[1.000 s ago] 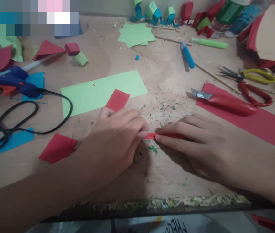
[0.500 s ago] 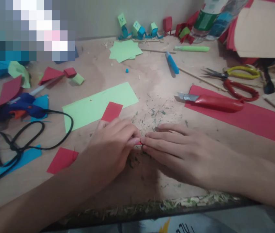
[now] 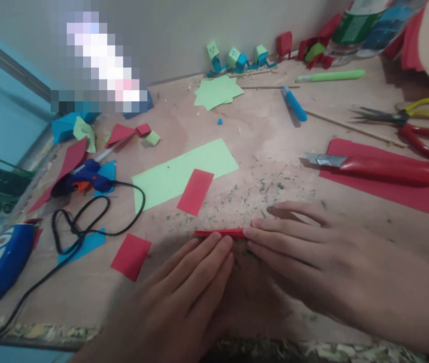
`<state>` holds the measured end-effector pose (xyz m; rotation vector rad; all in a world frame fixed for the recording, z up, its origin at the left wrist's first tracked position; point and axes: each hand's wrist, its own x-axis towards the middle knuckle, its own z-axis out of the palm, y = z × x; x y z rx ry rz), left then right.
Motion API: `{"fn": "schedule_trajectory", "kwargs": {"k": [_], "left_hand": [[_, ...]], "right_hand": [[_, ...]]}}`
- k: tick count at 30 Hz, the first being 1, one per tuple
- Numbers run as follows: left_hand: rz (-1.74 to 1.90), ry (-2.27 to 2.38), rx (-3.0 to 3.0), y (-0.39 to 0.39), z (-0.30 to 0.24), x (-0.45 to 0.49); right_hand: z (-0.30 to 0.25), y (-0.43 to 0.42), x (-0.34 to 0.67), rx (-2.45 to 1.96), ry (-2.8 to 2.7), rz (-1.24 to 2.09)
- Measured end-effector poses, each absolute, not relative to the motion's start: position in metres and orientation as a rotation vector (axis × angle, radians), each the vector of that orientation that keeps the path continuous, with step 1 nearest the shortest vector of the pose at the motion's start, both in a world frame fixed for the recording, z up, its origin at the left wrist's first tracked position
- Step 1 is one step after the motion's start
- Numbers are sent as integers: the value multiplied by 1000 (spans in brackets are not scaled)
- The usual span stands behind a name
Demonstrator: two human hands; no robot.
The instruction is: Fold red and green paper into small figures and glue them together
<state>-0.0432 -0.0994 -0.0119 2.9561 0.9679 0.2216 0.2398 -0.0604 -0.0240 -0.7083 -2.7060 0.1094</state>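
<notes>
Red strip (image 3: 218,233), a thin folded length of paper, lies flat on the table (image 3: 274,146) near its front edge, right between the two hands. The left hand (image 3: 195,287) rests palm down just in front of it, fingers stretched out and held side by side, their tips at the strip's near edge; it grips nothing. The right hand (image 3: 320,257) also lies flat with straight fingers, and its fingertips touch the strip's right end, pressing on it rather than pinching it. Green paper crumbs are scattered on the table around the strip.

Left of the left hand lies a red scrap (image 3: 131,256), and beyond that a piece of blue paper (image 3: 85,244) under a black cord (image 3: 81,222). The cord runs to a blue glue gun (image 3: 81,177) farther left.

Behind the strip a red rectangle (image 3: 195,191) overlaps the near edge of a long green sheet (image 3: 169,174). To the right, a red-handled knife (image 3: 380,169) lies on a red sheet (image 3: 418,194), and scissors (image 3: 418,118) lie beyond it, beside a thin stick (image 3: 350,126).

Farther back lie a blue marker (image 3: 294,103), a green stack (image 3: 218,92) of fanned sheets and a green marker (image 3: 329,76). Small paper figures (image 3: 237,58) stand along the wall, with a bottle (image 3: 354,25) to their right.
</notes>
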Motion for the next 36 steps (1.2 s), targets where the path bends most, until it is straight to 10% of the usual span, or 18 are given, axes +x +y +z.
{"fn": "schedule_trajectory", "kwargs": {"k": [36], "left_hand": [[195, 1151, 3023, -93, -17, -23]], "right_hand": [[-4, -51, 232, -947, -2719, 187]]}}
